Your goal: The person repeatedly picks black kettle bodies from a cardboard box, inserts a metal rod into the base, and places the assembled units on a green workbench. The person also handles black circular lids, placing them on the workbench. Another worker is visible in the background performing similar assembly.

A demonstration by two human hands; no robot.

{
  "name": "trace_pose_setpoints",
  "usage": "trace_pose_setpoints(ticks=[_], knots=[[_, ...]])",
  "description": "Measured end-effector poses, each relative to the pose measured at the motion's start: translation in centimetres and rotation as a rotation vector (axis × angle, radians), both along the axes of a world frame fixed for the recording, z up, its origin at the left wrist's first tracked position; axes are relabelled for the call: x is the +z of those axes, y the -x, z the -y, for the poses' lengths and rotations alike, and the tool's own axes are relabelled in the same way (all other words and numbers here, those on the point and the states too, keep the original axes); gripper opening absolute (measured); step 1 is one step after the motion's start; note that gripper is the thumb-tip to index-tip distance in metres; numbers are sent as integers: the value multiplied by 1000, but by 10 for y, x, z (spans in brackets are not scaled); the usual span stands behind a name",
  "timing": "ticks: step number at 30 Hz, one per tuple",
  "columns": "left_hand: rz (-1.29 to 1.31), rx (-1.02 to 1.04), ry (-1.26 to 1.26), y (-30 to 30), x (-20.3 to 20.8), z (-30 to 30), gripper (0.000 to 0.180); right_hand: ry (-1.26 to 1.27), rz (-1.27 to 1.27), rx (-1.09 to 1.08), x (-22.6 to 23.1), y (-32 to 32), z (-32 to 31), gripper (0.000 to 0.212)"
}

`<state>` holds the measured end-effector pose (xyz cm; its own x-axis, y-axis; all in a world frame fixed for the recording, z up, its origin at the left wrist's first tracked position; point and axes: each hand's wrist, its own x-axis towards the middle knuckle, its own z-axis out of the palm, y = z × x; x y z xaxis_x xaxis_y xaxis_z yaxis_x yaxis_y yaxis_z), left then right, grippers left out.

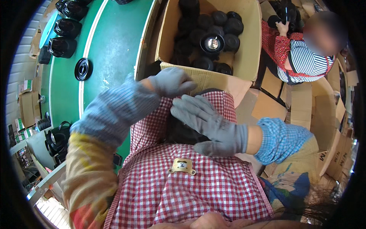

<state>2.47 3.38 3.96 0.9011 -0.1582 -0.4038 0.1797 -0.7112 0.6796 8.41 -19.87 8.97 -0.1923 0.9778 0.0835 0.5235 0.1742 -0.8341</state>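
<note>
I wear a red-and-white checked apron point(198, 191) and grey knit gloves. My left hand point(171, 81) has its fingers curled at the apron's far hem, right against the front flap of a cardboard box point(213, 82). My right hand point(207, 124) lies flat with its fingers spread on a dark thing point(179, 133) in the fold of the apron; most of that thing is hidden. The box holds several black round parts point(232, 26), and one of them point(211, 43) shows a shiny centre.
A green conveyor belt point(114, 45) runs along the left with a black disc point(83, 69) and black housings point(63, 46) on it. More black parts point(57, 139) sit low on the left. A co-worker point(305, 57) in a striped top works at upper right among flattened cardboard point(301, 103).
</note>
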Motion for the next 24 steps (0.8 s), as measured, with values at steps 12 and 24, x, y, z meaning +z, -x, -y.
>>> trace_pose_setpoints(ticks=[12,24], knots=[[1004,-189,6,64,80,106,34,328,-1232,-106,2,-17,-3,107],[883,-46,-7,43,36,141,26,-222,-496,18,-85,-41,-105,77]])
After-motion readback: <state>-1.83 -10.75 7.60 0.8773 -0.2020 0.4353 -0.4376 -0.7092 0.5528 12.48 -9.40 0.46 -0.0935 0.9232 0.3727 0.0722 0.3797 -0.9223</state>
